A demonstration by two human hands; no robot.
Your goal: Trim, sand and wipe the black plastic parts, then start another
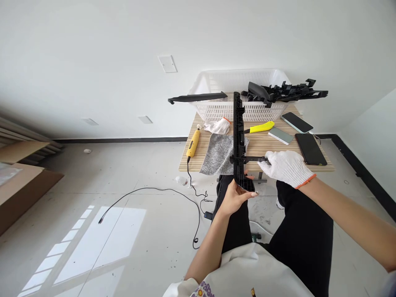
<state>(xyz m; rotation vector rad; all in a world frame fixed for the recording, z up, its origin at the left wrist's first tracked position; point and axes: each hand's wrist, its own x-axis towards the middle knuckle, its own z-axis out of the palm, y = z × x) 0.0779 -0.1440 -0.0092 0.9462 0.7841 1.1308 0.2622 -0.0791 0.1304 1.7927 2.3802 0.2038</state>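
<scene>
Our bare left hand (234,198) closes its fingers on the trim's (239,132) bent lower end, presumably to steady it above the table (262,143). Our gloved right hand (286,167) closes around a dark bar (254,159) crossing it; whether they are joined, we cannot tell. The trim is long, black and ribbed.

A small workshop corner in a plain room is suggested: against a white wall (108,62), a table (266,145) is laid with a corded tool (193,142) and a basket (213,111) piled with black parts (284,93); the floor (139,173) is littered.
</scene>
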